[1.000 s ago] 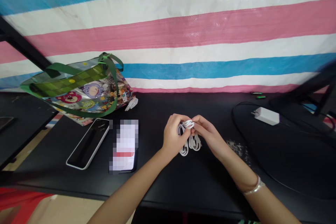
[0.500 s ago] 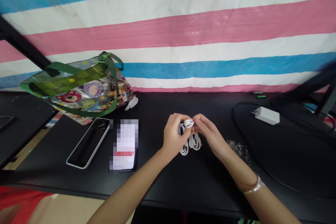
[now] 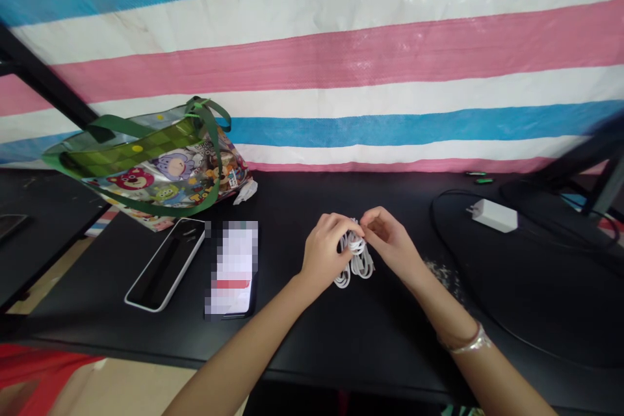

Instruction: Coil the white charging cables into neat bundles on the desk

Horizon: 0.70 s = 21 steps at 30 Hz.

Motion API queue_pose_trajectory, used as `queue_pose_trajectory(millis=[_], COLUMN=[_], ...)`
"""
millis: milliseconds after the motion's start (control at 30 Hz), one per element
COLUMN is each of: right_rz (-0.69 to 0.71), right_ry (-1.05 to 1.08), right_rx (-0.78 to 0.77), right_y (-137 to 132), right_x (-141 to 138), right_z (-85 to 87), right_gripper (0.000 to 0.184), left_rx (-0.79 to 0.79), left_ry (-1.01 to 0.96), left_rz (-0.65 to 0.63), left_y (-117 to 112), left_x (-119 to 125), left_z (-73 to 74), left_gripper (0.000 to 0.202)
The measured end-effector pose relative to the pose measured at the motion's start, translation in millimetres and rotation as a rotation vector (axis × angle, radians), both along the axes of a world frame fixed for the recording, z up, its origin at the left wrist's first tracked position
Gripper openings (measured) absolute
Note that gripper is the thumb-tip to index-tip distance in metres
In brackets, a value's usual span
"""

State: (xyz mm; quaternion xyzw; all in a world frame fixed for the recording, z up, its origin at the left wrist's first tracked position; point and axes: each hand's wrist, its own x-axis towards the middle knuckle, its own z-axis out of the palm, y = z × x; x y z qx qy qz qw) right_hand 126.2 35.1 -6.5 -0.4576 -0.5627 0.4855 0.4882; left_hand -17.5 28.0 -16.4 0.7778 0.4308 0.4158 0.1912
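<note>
A bundled white charging cable, folded into loops, is between my hands just over the black table. My left hand grips its wrapped middle with fingers over the top and the thumb below. My right hand is at the right side of the bundle, thumb and fingertips pinched together close to the wrap. What the right fingertips pinch is too small to make out. The looped ends of the cable hang toward me below the fingers.
Left of my hands lie a phone with a lit, blurred screen and a white-edged dark phone. Behind them stands a cartoon-print bag. To the right are a white charger, a black cable and some crumbs.
The wrapped part of the cable has dropped slightly and turned within my left hand. My right hand has shifted a little to the right, its fingers more bent.
</note>
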Motion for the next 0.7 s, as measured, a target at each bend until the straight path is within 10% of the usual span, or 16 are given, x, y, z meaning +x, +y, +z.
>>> queue_pose_trajectory(millis=[533, 700], right_rz=[-0.201, -0.039], right_ry=[0.003, -0.083], right_rx=[0.1, 0.031], right_y=[3.9, 1.6], right_x=[21.3, 38.0], right_z=[11.0, 22.2], right_gripper=[0.031, 0.036], left_rx=[0.06, 0.068], left_ry=[0.173, 0.288], left_rz=[-0.103, -0.188], left_y=[1.5, 1.7], left_x=[-4.5, -4.5], left_z=[1.0, -0.1], left_gripper=[0.037, 0.043])
